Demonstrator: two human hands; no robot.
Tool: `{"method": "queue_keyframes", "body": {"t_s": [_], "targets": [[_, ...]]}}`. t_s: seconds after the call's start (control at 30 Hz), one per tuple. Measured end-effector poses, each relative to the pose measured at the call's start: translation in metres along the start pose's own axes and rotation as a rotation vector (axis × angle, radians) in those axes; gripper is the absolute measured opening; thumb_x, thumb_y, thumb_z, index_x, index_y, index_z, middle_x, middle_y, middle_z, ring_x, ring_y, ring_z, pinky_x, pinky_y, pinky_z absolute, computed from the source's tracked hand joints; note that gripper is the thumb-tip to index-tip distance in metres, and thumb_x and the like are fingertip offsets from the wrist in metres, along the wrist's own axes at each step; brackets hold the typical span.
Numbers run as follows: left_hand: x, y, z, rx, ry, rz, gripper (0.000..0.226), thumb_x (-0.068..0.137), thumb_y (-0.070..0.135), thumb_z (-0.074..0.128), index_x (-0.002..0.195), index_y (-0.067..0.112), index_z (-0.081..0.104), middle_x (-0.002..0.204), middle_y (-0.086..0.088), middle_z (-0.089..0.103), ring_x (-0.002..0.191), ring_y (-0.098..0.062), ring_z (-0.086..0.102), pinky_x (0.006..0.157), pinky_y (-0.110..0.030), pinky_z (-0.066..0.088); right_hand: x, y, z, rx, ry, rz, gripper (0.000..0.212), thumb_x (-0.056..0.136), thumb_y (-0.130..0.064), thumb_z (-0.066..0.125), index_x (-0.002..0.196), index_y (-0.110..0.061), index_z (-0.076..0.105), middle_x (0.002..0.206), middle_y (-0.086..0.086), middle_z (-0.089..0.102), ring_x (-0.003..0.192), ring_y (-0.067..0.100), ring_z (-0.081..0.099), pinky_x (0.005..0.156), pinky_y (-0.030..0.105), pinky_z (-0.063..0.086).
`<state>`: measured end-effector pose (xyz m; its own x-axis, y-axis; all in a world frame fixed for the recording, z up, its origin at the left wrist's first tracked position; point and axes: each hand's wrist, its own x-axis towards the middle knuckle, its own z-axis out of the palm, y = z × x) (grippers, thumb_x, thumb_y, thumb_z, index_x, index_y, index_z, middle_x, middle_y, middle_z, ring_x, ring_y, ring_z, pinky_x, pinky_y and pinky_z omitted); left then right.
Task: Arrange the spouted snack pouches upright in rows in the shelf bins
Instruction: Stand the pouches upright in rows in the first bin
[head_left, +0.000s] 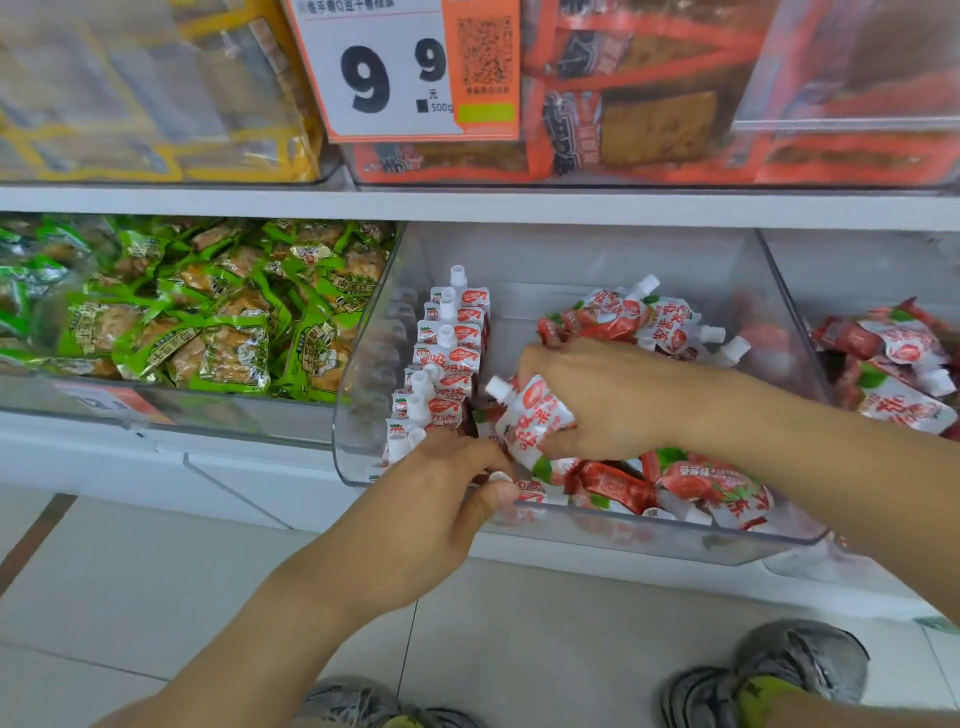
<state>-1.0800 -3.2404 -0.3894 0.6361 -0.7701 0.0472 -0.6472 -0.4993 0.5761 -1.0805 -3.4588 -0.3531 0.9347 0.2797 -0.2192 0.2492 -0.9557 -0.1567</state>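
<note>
A clear plastic bin (623, 540) on the lower shelf holds red-and-white spouted pouches. Along its left side a row of upright pouches (449, 358) runs front to back, spouts up. Loose pouches lie in a heap at the back (628, 317) and along the front right (691, 488). My right hand (597, 400) grips one pouch (530, 415), tilted with its white spout pointing up-left, just right of the row. My left hand (447, 483) reaches over the bin's front wall, fingers curled against the nearest pouches of the row; what it holds is hidden.
A bin of green snack packs (208, 312) stands to the left, another bin with spouted pouches (893, 364) to the right. Above, a shelf carries yellow and orange packs and a price tag (405, 67). Below are white floor tiles and grey shoes (763, 680).
</note>
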Motion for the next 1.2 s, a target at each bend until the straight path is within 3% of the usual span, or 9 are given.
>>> {"method": "queue_keyframes", "body": {"t_s": [0.23,0.4,0.47,0.57,0.73,0.87,0.93,1.1,1.2], "targets": [[0.005,0.006,-0.001,0.047,-0.041,-0.055,0.026,0.095,0.05,0.044,0.098,0.027,0.056,0.087,0.009,0.06,0.079,-0.007,0.054,0.069,-0.031,0.046,-0.023,0.011,-0.023,0.289,0.31,0.178,0.041,0.065,-0.039,0.085,0.081,-0.025,0.05,0.074,-0.008,0.058,0.07,0.01,0.05,0.057,0.03,0.038],[0.007,0.015,-0.023,-0.221,0.434,-0.16,0.057,0.073,0.065,0.068,0.119,0.034,0.052,0.107,0.019,0.062,0.1,0.0,0.061,0.081,-0.019,0.05,-0.024,0.006,-0.016,0.771,0.35,0.118,0.052,0.056,-0.045,0.087,0.09,-0.016,0.061,0.085,0.005,0.075,0.082,0.028,0.072,0.075,0.052,0.057],[0.009,0.017,-0.033,-0.293,0.456,-0.182,0.066,0.068,0.058,0.074,0.125,0.037,0.048,0.115,0.019,0.062,0.106,0.002,0.06,0.086,-0.018,0.051,-0.022,-0.005,-0.014,1.011,0.295,-0.001,0.043,0.069,-0.024,0.089,0.098,-0.006,0.062,0.094,0.005,0.077,0.089,0.025,0.073,0.084,0.047,0.058],[0.007,0.015,-0.041,-0.378,0.529,-0.199,0.041,0.07,0.034,0.079,0.107,0.031,0.062,0.096,0.015,0.072,0.089,-0.001,0.068,0.079,-0.023,0.056,-0.016,-0.01,-0.02,1.193,0.1,-0.124,0.025,0.081,-0.001,0.074,0.104,-0.005,0.064,0.106,0.004,0.075,0.101,0.018,0.071,0.091,0.03,0.055],[-0.009,0.011,-0.054,-0.483,0.723,-0.26,0.033,0.072,0.031,0.077,0.101,0.022,0.064,0.089,0.017,0.074,0.083,-0.001,0.07,0.07,-0.014,0.054,0.03,0.031,-0.014,0.665,0.276,0.107,0.012,0.087,-0.019,0.073,0.099,-0.019,0.069,0.099,-0.002,0.072,0.095,0.013,0.068,0.093,0.039,0.054],[-0.014,0.013,-0.056,-0.557,0.78,-0.274,0.034,0.068,0.032,0.076,0.097,0.018,0.064,0.088,0.019,0.074,0.08,0.001,0.07,0.066,-0.009,0.051,0.057,0.023,-0.005,0.16,-0.192,0.061,0.063,0.075,-0.046,0.08,0.13,-0.025,0.056,0.126,-0.003,0.061,0.115,0.019,0.058,0.099,0.035,0.048],[-0.015,0.011,-0.056,-0.57,0.784,-0.288,0.036,0.067,0.033,0.076,0.098,0.017,0.064,0.088,0.019,0.074,0.079,0.001,0.07,0.066,-0.009,0.051,0.065,0.017,0.001,-0.032,-0.226,0.038,0.071,0.072,-0.049,0.081,0.134,-0.027,0.053,0.128,-0.001,0.059,0.114,0.022,0.055,0.093,0.032,0.047],[-0.015,0.011,-0.052,-0.588,0.755,-0.304,0.034,0.065,0.035,0.077,0.094,0.023,0.064,0.087,0.015,0.075,0.081,-0.003,0.071,0.068,-0.013,0.054,0.063,0.015,-0.007,-0.009,-0.167,0.014,0.041,0.088,-0.033,0.07,0.128,-0.027,0.061,0.128,-0.001,0.061,0.111,0.02,0.057,0.088,0.028,0.047],[-0.014,0.014,-0.052,-0.576,0.745,-0.303,0.033,0.065,0.036,0.077,0.094,0.025,0.064,0.086,0.018,0.074,0.079,0.0,0.07,0.066,-0.01,0.051,0.058,0.02,-0.019,-0.051,-0.073,0.041,0.028,0.09,-0.026,0.063,0.117,-0.024,0.065,0.109,0.005,0.067,0.1,0.027,0.061,0.085,0.033,0.052]]}}
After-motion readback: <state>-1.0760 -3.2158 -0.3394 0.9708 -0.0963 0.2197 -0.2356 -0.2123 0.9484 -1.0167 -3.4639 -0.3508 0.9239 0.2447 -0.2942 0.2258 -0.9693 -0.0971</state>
